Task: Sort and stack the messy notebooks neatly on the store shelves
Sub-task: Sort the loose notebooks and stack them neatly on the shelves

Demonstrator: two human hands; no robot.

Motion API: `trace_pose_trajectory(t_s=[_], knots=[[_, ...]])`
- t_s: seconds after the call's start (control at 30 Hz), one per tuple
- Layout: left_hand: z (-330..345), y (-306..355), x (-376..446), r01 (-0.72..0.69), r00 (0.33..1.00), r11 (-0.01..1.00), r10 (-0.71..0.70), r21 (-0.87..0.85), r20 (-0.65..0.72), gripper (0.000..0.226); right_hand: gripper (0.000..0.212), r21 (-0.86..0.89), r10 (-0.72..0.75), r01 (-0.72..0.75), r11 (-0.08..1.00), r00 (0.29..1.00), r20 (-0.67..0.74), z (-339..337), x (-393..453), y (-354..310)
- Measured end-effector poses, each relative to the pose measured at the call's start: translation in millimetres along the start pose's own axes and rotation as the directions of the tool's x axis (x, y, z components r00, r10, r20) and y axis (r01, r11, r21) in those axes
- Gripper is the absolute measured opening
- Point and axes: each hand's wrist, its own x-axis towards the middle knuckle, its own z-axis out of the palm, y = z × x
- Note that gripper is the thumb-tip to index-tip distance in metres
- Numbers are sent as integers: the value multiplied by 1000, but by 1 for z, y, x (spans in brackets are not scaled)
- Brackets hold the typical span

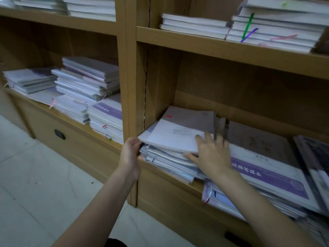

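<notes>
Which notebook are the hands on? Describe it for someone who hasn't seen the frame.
Right-hand bay, lower shelf, leftmost pile. It is the top notebook, pale cover, sitting askew. Unlike its neighbours, it carries a small red tag near its far edge and a boxed label in the middle.

Above the skewed pile of pale grey notebooks [178, 139] in the right-hand bay we see tall open room up to the wooden shelf board [231, 52] overhead. The upright wooden divider [131, 104] closes in that pile's left side, where our left hand [130, 152] sits against its corner. Our right hand [211, 155] lies on its right edge, and just beside it the purple-banded white notebook stack [267, 172] blocks that side. In the left bay, grey notebook heaps [85, 82] crowd the shelf.
</notes>
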Motion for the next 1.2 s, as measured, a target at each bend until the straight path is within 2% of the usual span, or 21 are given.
trace_pose_trajectory(t_s=[0.07,0.13,0.23,0.33,0.37,0.5,0.6,0.7,0.8,0.87,0.9,0.97,1.07,1.13,1.2], knots=[[3,5,-6,-26,1000,1000,26,-18,14,37,83,-47,-6,9,999,998,64,4,3,-4],[4,8,-10,-51,998,998,52,-20,19,34,84,-53,-75,77,996,997,33,3,8,-7],[-2,12,-10,-64,995,998,62,24,79,33,60,-21,-208,207,978,976,-61,-9,16,0],[-8,6,-5,-101,992,982,88,157,90,25,37,9,-288,306,952,907,-308,-28,21,13],[-8,4,-5,-91,995,976,80,196,63,21,33,-18,-308,322,947,886,-347,-35,24,16],[-9,-8,-10,91,996,984,-88,156,-24,22,32,-205,-412,371,906,884,-221,-55,36,23],[-10,-9,-12,184,983,983,-184,18,-11,45,35,-266,-432,378,887,883,-184,-59,26,44],[-10,-12,-10,214,977,977,-214,-21,10,55,41,-278,-420,392,877,907,-45,-36,1,53],[-3,-17,-17,207,978,978,-207,-37,-13,46,44,-241,-419,419,875,906,56,-14,-7,48],[2,-17,-20,196,980,980,-197,-41,-30,28,49,-94,-416,419,903,908,55,-11,-3,37],[3,-18,-22,193,980,980,-195,-52,-45,26,58,-54,-414,418,907,907,76,-9,-1,27],[3,-21,-23,188,979,977,-195,-104,-62,28,83,-109,-374,390,915,917,141,-1,1,5],[2,-25,-27,225,971,942,-237,-250,-18,51,97,-154,-315,330,931,942,115,15,6,-12],[3,-26,-30,251,966,905,-256,-342,30,63,91,-119,-321,327,938,945,63,15,12,-9],[5,-28,-32,237,969,873,-242,-426,43,68,75,-70,-358,357,932,934,-2,5,17,0]])
